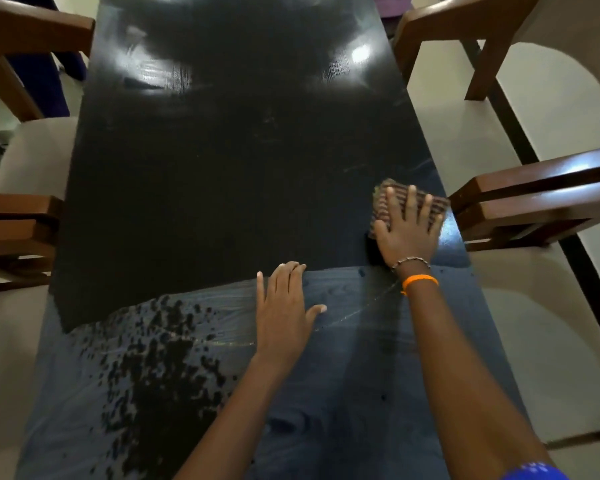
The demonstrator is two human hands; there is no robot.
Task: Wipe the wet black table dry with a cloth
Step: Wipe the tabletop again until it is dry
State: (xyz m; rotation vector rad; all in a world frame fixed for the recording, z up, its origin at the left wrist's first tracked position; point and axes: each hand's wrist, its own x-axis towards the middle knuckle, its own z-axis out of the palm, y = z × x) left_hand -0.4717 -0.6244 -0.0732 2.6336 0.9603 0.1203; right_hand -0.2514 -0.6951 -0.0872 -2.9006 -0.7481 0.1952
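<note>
I see the cloth [407, 206], a folded striped brown pad, lying flat on the black table [222, 168] close to its right edge. My right hand [407, 230] lies on top of it, palm down, fingers straight and spread; the fingertips stop short of the cloth's far edge, and cloth shows past them and to both sides. My left hand [284, 313] rests flat on the bare tabletop nearer me and left of the cloth, fingers straight and close together, thumb out, touching no cloth. Dark droplets [160, 358] speckle the near left surface. An orange band [420, 280] and a beaded bracelet [409, 262] circle the right wrist. Wooden chairs [534, 202] flank both long sides.
</note>
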